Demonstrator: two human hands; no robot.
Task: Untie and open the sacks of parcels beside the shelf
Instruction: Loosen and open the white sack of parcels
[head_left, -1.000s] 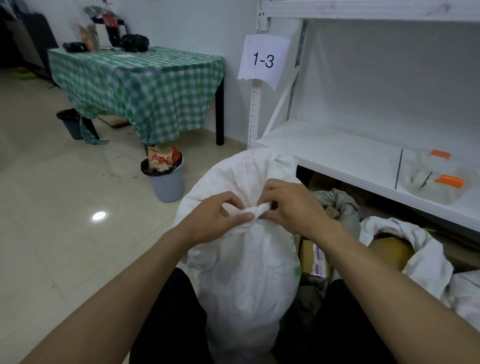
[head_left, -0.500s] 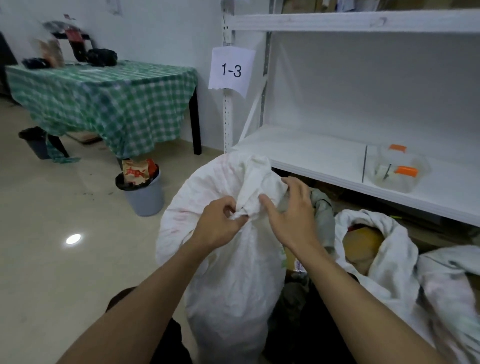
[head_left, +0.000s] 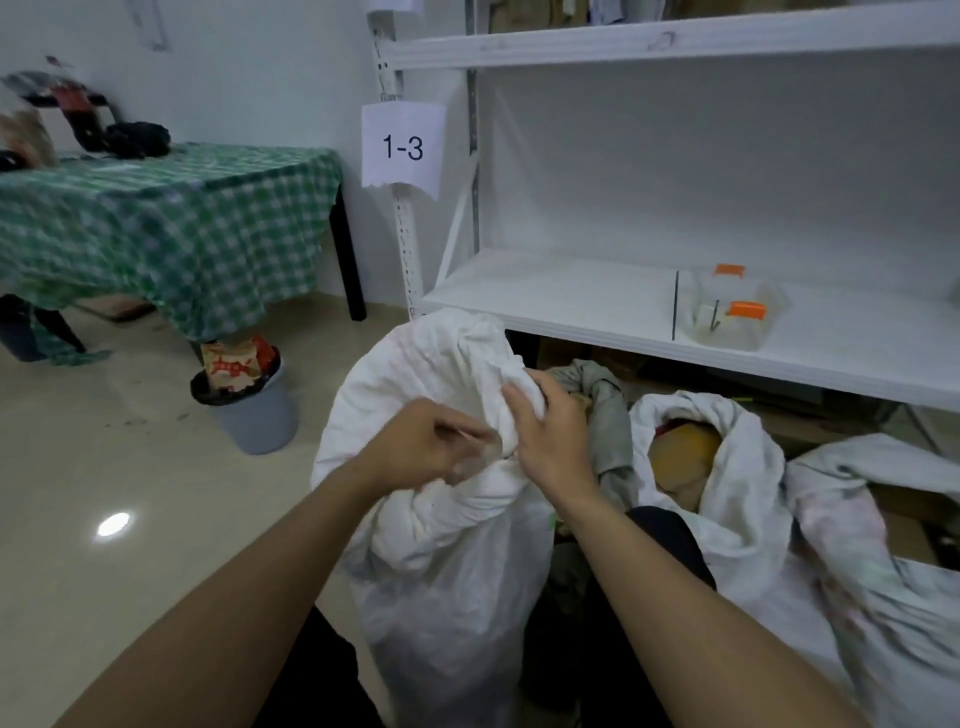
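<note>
The right hand (head_left: 545, 441) has closed on the bunched neck of the crumpled white sack (head_left: 441, 597); the left hand (head_left: 428, 449) pinches it alongside.

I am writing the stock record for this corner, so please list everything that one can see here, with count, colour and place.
front sack: 1, white, centre, neck bunched
open sack: 1, white, right of the front sack
parcel: 1, yellow, inside the open sack
third sack: 1, whitish, far right
cloth: 1, grey, behind the right hand
shelf: 1, white, behind the sacks
label: 1, white, reads "1-3", on the shelf post
box: 1, clear with orange clips, on the shelf
table: 1, green checked cover, rear left
bin: 1, grey, in front of the table
left hand: pinches the front sack's neck
right hand: grips the same neck
</note>
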